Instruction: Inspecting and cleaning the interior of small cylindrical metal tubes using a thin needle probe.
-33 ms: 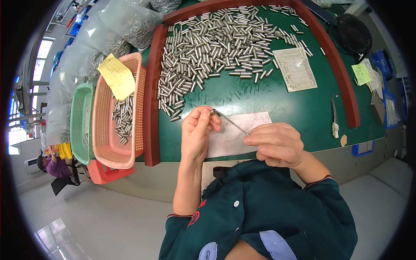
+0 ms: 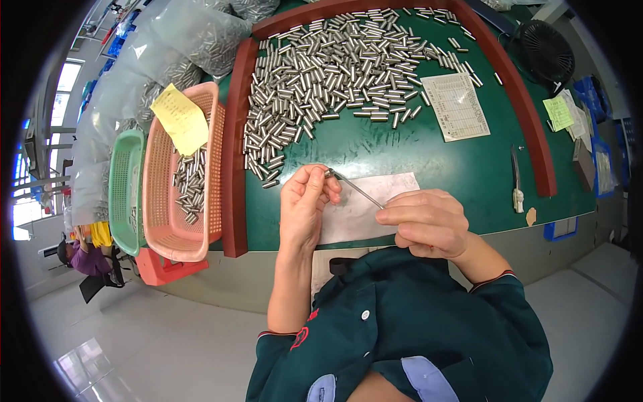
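Between the thumb and fingers of my left hand point(image 2: 305, 201) is a small metal cylinder point(image 2: 329, 173), mostly hidden by the fingertips. My right hand point(image 2: 429, 223) pinches a thin metal rod point(image 2: 362, 192), whose far tip meets the end of that cylinder; I cannot tell whether it goes inside. Both hands are above a white sheet point(image 2: 355, 224) near the table's front edge. Beyond them, a large heap of short shiny metal cylinders point(image 2: 335, 74) is spread over the green tabletop point(image 2: 375, 149).
Dark red rails point(image 2: 236, 154) border the work area. At left stand a pink basket point(image 2: 181, 244) with cylinders and a yellow note point(image 2: 179, 119), a green basket point(image 2: 124, 194) and filled plastic bags point(image 2: 161, 40). A printed card point(image 2: 455, 107), a slender tool point(image 2: 516, 181) and a black fan point(image 2: 546, 53) are at right.
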`<action>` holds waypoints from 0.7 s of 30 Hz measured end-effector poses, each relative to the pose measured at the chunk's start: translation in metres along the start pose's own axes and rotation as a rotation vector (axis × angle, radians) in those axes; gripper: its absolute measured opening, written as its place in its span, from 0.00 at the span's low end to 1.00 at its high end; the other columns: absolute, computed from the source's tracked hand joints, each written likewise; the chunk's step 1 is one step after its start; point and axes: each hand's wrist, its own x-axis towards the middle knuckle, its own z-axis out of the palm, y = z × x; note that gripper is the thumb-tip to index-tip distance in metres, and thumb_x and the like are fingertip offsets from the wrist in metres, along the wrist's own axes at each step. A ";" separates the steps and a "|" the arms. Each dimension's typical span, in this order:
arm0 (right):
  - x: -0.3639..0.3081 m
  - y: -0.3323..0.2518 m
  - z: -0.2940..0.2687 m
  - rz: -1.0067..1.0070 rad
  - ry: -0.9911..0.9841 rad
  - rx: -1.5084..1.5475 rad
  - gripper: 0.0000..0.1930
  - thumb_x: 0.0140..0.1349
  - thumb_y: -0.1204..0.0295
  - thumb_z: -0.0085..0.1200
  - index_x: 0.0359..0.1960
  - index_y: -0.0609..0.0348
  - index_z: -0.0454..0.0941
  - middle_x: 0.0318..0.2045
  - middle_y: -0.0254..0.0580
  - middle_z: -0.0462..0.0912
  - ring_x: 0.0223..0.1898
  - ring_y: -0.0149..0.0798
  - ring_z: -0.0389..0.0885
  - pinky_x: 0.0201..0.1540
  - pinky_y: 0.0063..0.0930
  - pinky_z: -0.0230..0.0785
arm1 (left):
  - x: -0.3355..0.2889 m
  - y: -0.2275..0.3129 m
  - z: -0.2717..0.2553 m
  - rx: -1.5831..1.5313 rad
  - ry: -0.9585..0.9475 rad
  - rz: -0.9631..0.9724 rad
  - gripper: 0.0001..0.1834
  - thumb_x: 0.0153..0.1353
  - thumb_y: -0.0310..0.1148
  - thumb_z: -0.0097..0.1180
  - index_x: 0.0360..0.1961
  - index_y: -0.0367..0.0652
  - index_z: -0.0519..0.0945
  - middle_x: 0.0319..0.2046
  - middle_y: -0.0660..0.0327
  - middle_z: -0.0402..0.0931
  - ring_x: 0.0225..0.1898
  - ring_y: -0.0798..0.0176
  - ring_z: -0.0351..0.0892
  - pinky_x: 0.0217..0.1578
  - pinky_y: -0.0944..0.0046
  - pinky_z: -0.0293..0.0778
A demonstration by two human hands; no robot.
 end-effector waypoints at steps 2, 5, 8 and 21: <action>-0.001 0.001 0.004 0.000 0.046 0.004 0.14 0.49 0.73 0.58 0.36 0.60 0.68 0.32 0.48 0.80 0.26 0.43 0.80 0.26 0.29 0.75 | 0.000 0.000 0.001 0.022 0.012 -0.005 0.10 0.63 0.34 0.46 0.33 0.37 0.72 0.22 0.59 0.73 0.22 0.69 0.69 0.27 0.71 0.67; -0.001 0.001 0.005 -0.003 0.083 0.011 0.17 0.41 0.75 0.64 0.33 0.60 0.71 0.33 0.47 0.80 0.26 0.42 0.80 0.25 0.27 0.74 | 0.000 0.001 0.001 0.026 0.006 0.003 0.10 0.63 0.34 0.46 0.33 0.37 0.72 0.22 0.59 0.73 0.22 0.69 0.69 0.27 0.71 0.67; -0.001 0.000 0.006 -0.005 0.078 0.015 0.17 0.41 0.75 0.64 0.33 0.60 0.71 0.32 0.46 0.80 0.26 0.41 0.80 0.25 0.26 0.74 | -0.001 0.000 0.001 0.025 0.017 0.002 0.10 0.63 0.34 0.46 0.33 0.37 0.72 0.22 0.59 0.73 0.22 0.70 0.69 0.26 0.72 0.67; -0.002 0.001 0.004 -0.016 0.030 -0.099 0.13 0.53 0.72 0.56 0.38 0.60 0.68 0.33 0.46 0.80 0.28 0.42 0.80 0.26 0.29 0.75 | -0.002 -0.003 0.006 0.140 0.057 0.040 0.07 0.60 0.28 0.50 0.32 0.34 0.73 0.21 0.59 0.74 0.21 0.71 0.70 0.24 0.74 0.68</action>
